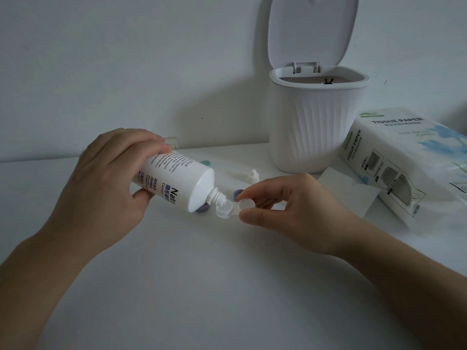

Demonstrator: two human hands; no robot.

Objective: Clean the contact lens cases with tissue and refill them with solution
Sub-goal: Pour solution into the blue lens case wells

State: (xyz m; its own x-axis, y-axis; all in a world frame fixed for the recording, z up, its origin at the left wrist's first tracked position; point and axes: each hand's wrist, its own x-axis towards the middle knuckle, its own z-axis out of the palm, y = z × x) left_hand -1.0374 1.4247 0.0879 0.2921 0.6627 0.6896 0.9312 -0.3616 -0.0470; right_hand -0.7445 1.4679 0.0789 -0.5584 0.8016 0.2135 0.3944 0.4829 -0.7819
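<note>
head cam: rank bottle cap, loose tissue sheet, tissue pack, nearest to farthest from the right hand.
From the right hand:
1. bottle cap, just behind the fingers
2. loose tissue sheet, flat to its right
3. tissue pack, far right, beyond the sheet

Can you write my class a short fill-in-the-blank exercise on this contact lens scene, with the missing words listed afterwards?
1. The solution bottle is held tipped in the person's ____ hand.
2. The bottle's nozzle points into one well of the clear lens case, which the ____ hand holds by its other end.
3. The lid of the white bin behind the hands stands ____.
4. The pack at the right is labelled ____ paper.

Missing words: left; right; open; tissue
</note>
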